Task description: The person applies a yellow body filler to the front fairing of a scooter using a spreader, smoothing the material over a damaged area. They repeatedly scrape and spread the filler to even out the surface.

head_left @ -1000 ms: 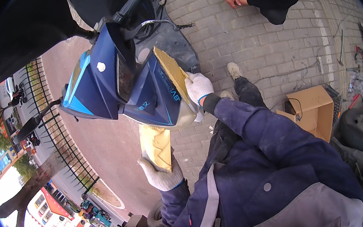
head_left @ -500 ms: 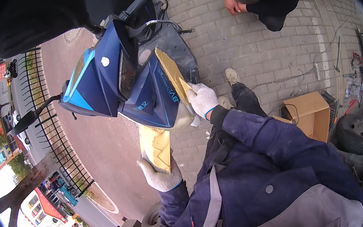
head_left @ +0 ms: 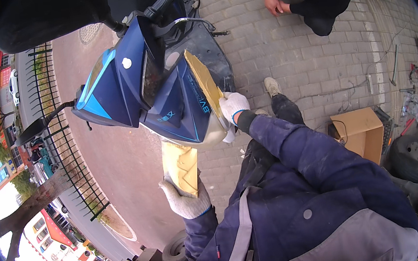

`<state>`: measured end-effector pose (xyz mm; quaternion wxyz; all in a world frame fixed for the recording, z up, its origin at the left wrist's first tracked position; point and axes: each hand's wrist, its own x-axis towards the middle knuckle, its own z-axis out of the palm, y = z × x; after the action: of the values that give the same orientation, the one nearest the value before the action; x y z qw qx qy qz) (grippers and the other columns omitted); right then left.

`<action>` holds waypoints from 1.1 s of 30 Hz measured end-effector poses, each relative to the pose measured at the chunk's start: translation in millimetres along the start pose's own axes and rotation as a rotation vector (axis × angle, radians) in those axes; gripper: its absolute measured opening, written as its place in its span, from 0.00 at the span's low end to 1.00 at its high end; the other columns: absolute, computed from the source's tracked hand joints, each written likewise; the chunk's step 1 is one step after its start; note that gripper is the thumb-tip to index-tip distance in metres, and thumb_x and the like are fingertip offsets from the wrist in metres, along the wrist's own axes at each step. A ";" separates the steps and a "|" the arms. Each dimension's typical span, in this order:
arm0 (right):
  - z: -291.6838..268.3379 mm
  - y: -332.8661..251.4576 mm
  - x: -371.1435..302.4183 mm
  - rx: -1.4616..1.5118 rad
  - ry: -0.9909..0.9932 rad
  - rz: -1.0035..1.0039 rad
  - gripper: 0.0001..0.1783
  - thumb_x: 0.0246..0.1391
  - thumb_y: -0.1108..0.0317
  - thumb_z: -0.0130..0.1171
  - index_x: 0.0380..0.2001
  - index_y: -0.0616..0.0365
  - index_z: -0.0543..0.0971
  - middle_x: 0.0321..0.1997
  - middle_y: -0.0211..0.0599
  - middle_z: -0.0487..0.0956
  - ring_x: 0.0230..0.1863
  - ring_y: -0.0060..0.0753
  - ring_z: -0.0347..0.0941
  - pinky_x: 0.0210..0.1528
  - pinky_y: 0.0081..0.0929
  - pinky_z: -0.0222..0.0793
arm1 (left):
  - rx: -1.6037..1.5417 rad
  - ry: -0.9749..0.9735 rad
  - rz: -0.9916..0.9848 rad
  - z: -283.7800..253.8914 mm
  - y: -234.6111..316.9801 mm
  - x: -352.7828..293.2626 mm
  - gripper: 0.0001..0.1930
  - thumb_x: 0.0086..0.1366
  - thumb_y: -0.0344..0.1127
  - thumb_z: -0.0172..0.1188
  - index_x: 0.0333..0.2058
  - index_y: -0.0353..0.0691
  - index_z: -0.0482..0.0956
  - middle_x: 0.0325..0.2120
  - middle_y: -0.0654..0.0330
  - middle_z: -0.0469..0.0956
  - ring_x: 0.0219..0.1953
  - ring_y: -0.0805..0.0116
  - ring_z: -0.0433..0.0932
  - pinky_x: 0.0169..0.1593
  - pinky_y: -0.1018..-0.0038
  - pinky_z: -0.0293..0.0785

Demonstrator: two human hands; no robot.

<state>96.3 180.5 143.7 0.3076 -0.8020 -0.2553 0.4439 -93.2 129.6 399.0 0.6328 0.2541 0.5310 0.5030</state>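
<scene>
Both gloved hands are gripping yellow padding: left hand (head_left: 186, 202) the lower piece (head_left: 181, 166), right hand (head_left: 233, 105) the upper strip (head_left: 204, 81) on the blue scooter (head_left: 163, 99); I'm pulling slowly.

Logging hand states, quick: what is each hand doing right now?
Left hand: closed on the lower yellow cardboard piece.
Right hand: gripping the upper yellow cardboard against the blue scooter.

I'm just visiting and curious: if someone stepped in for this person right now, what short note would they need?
Left hand, in a white knit glove, grips the lower end of a yellow padded wrapping sheet under the blue scooter front panel.
Right hand, also gloved, holds the sheet's upper end against the panel's right side.
Done: sheet runs beneath the panel's tip.
Left: most of the panel is still uncovered.
A cardboard box sits on the paving to the right.
</scene>
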 end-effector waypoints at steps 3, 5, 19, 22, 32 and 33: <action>-6.2 -22.3 3.2 0.049 -0.010 0.007 0.23 0.67 0.49 0.56 0.53 0.48 0.91 0.46 0.55 0.89 0.51 0.64 0.85 0.56 0.53 0.79 | -0.026 0.033 0.007 2.2 -0.7 -1.3 0.33 0.85 0.61 0.47 0.67 0.35 0.74 0.55 0.52 0.84 0.50 0.55 0.85 0.56 0.58 0.80; -15.3 -38.3 6.5 0.089 0.000 0.001 0.24 0.66 0.48 0.57 0.52 0.49 0.91 0.46 0.55 0.89 0.51 0.64 0.85 0.56 0.52 0.79 | -0.046 0.081 -0.007 3.6 -0.6 -0.5 0.33 0.85 0.60 0.47 0.67 0.35 0.74 0.55 0.52 0.84 0.50 0.55 0.85 0.56 0.59 0.80; -92.2 -108.0 87.3 0.065 0.158 -0.246 0.25 0.67 0.50 0.54 0.48 0.57 0.90 0.51 0.58 0.87 0.56 0.67 0.82 0.59 0.51 0.78 | -0.191 0.065 -0.010 -4.1 -0.5 1.3 0.31 0.87 0.57 0.43 0.68 0.33 0.72 0.58 0.50 0.82 0.53 0.56 0.84 0.56 0.60 0.79; -101.2 -84.5 91.2 0.182 0.216 -0.110 0.24 0.68 0.55 0.58 0.49 0.66 0.88 0.47 0.58 0.90 0.51 0.57 0.86 0.54 0.42 0.76 | -0.212 0.068 -0.001 -9.5 -1.3 3.5 0.31 0.87 0.57 0.43 0.68 0.35 0.72 0.59 0.51 0.82 0.54 0.56 0.83 0.57 0.59 0.78; -22.6 30.7 21.7 -0.059 -0.043 0.109 0.23 0.63 0.52 0.57 0.46 0.55 0.92 0.50 0.56 0.89 0.56 0.63 0.84 0.60 0.52 0.79 | -0.147 0.089 -0.010 -23.8 -1.8 4.4 0.30 0.86 0.58 0.45 0.68 0.36 0.73 0.58 0.53 0.82 0.55 0.56 0.83 0.58 0.58 0.78; -17.7 32.9 20.1 -0.037 -0.040 0.132 0.22 0.63 0.52 0.58 0.46 0.54 0.92 0.49 0.56 0.89 0.56 0.62 0.85 0.59 0.51 0.79 | -0.136 0.056 0.005 -23.6 -1.6 4.6 0.30 0.86 0.58 0.45 0.67 0.36 0.73 0.58 0.53 0.83 0.55 0.56 0.83 0.58 0.58 0.78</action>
<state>125.7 167.1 116.3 0.2579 -0.8135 -0.2162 0.4743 -114.8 128.2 388.5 0.6323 0.1977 0.5125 0.5462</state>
